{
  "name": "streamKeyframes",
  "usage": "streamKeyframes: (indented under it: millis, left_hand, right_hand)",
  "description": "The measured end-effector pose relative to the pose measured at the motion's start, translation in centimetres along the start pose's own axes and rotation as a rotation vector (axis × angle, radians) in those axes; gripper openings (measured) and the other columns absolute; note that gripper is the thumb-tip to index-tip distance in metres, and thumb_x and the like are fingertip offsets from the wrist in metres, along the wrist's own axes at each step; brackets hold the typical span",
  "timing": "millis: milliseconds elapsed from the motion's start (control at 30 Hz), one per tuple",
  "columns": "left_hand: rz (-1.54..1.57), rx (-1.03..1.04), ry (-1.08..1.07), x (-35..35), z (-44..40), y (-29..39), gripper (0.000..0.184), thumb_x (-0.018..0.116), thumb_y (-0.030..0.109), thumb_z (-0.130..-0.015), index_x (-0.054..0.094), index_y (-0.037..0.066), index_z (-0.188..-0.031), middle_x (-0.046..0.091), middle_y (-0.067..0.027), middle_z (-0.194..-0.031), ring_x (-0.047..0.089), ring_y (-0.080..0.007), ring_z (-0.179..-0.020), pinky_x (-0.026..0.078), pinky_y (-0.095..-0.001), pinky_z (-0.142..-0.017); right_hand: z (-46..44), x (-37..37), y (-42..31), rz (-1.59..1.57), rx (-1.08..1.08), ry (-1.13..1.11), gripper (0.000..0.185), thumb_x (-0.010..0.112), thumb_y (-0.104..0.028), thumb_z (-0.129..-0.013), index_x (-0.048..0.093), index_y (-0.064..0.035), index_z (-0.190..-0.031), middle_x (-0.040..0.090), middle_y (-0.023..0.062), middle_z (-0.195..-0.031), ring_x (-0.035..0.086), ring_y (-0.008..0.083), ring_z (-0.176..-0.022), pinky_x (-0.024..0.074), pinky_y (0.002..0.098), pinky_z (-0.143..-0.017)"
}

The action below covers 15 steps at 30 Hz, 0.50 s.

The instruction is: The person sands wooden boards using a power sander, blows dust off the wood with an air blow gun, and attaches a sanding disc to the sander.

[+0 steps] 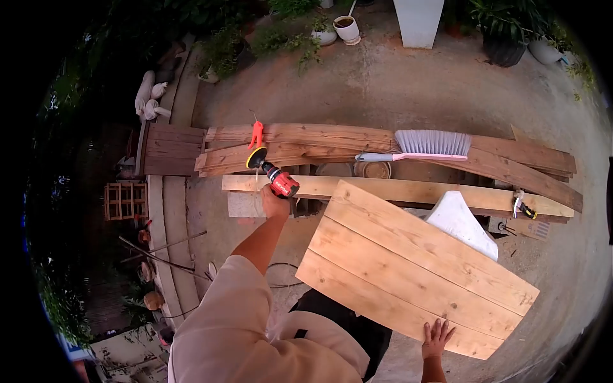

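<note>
My left hand (276,203) is closed around the grip of a red cordless drill (284,184). A round sanding pad (257,157) with a yellow edge sits on the drill's front, over the stacked planks. Fingers spread, my right hand (436,338) lies flat on the near edge of a pale wooden panel (415,268) made of joined boards. The panel is set at a slant in front of me. A white plastic piece (461,223) shows behind its far edge, partly covered by it.
Long brown planks (306,135) lie across, with a pale board (383,190) nearer me. A brush (431,145) with grey bristles and a red-orange tool (257,134) rest on them. A yellow-and-black tool (525,209) is at right. Potted plants (347,29) stand at the back.
</note>
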State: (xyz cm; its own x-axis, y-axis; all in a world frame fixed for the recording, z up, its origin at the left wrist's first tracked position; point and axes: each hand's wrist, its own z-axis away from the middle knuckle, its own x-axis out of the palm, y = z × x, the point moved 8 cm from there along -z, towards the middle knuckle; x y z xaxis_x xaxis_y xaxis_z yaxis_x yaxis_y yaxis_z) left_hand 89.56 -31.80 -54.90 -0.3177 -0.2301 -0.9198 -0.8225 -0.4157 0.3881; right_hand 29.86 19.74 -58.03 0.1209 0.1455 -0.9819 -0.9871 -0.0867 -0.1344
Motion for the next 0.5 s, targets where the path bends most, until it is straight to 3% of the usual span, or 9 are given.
streamKeyframes:
  millis: [67, 133, 200, 233, 333, 367, 467, 500]
  left_hand:
    - [-0.043, -0.082, 0.139, 0.5, -1.1, -9.3, 0.064, 0.090, 0.010, -0.071, 0.059, 0.006, -0.126, 0.062, -0.0182, -0.123, 0.063, -0.0431, -0.115, 0.052, -0.0513, -0.099]
    - [0.013, -0.325, 0.204, -1.6, -1.7, -15.2, 0.065, 0.093, 0.010, -0.067, 0.061, 0.006, -0.124, 0.066, -0.0185, -0.120, 0.064, -0.0430, -0.115, 0.053, -0.0516, -0.100]
    - [0.025, -0.397, 0.253, -4.3, -3.3, -19.1, 0.055, 0.091, 0.009, -0.068, 0.064, 0.000, -0.115, 0.074, -0.0204, -0.110, 0.073, -0.0412, -0.103, 0.057, -0.0506, -0.094]
    - [0.020, -0.500, 0.241, -4.6, -3.8, -21.9, 0.055, 0.090, 0.009, -0.068, 0.064, -0.001, -0.115, 0.075, -0.0209, -0.110, 0.074, -0.0407, -0.102, 0.058, -0.0500, -0.094]
    - [-0.043, -0.728, 0.149, -3.4, -6.4, -33.0, 0.058, 0.089, 0.013, -0.067, 0.065, -0.002, -0.117, 0.075, -0.0218, -0.111, 0.075, -0.0402, -0.105, 0.058, -0.0484, -0.096]
    - [-0.072, -0.789, 0.103, -2.5, -6.9, -36.0, 0.060, 0.089, 0.015, -0.067, 0.065, -0.002, -0.118, 0.076, -0.0220, -0.112, 0.075, -0.0402, -0.107, 0.057, -0.0480, -0.097]
    - [-0.207, -0.787, -0.061, -0.8, -8.5, -39.4, 0.068, 0.091, 0.019, -0.063, 0.068, -0.003, -0.123, 0.076, -0.0221, -0.114, 0.076, -0.0359, -0.108, 0.058, -0.0444, -0.096]
    - [-0.238, -0.742, -0.050, -0.6, -8.6, -39.8, 0.068, 0.092, 0.019, -0.063, 0.067, -0.004, -0.122, 0.076, -0.0222, -0.115, 0.075, -0.0364, -0.109, 0.058, -0.0443, -0.096]
  right_hand:
    - [0.0, 0.0, -0.4, 0.006, 0.014, 0.019, 0.057, 0.061, -0.005, -0.101, 0.053, -0.0318, -0.151, 0.037, 0.0112, -0.171, 0.030, 0.0465, -0.158, 0.0200, 0.0841, -0.121]
    - [0.2, -0.1, -1.5, 0.016, 0.031, 0.013, 0.057, 0.059, -0.005, -0.104, 0.049, -0.0307, -0.154, 0.035, 0.0125, -0.172, 0.030, 0.0470, -0.159, 0.0204, 0.0827, -0.121]
    - [0.1, -0.1, -3.1, 0.003, 0.073, 0.007, 0.059, 0.059, -0.005, -0.104, 0.046, -0.0304, -0.155, 0.035, 0.0138, -0.172, 0.030, 0.0475, -0.158, 0.0207, 0.0818, -0.122]
    - [-0.1, -0.2, -4.2, 0.045, 0.040, -0.012, 0.060, 0.058, -0.003, -0.101, 0.044, -0.0223, -0.157, 0.037, 0.0242, -0.168, 0.028, 0.0534, -0.157, 0.0181, 0.0797, -0.123]
    - [-1.6, 0.3, -7.1, 0.028, 0.103, 0.089, 0.058, 0.056, -0.002, -0.103, 0.044, -0.0205, -0.156, 0.036, 0.0228, -0.169, 0.029, 0.0537, -0.157, 0.0185, 0.0793, -0.123]
    - [-2.1, 0.4, -7.8, 0.089, 0.094, 0.089, 0.058, 0.055, -0.003, -0.103, 0.041, -0.0165, -0.158, 0.032, 0.0261, -0.170, 0.027, 0.0556, -0.156, 0.0196, 0.0785, -0.123]
    - [-2.8, 0.4, -8.7, 0.054, 0.121, -0.038, 0.076, 0.065, -0.010, -0.089, 0.041, -0.0148, -0.161, 0.025, 0.0260, -0.174, 0.023, 0.0560, -0.158, 0.0145, 0.0813, -0.122]
    - [-3.3, 0.1, -9.2, 0.042, 0.110, -0.025, 0.076, 0.062, -0.004, -0.087, 0.042, -0.0104, -0.159, 0.028, 0.0314, -0.171, 0.022, 0.0584, -0.157, 0.0141, 0.0816, -0.121]
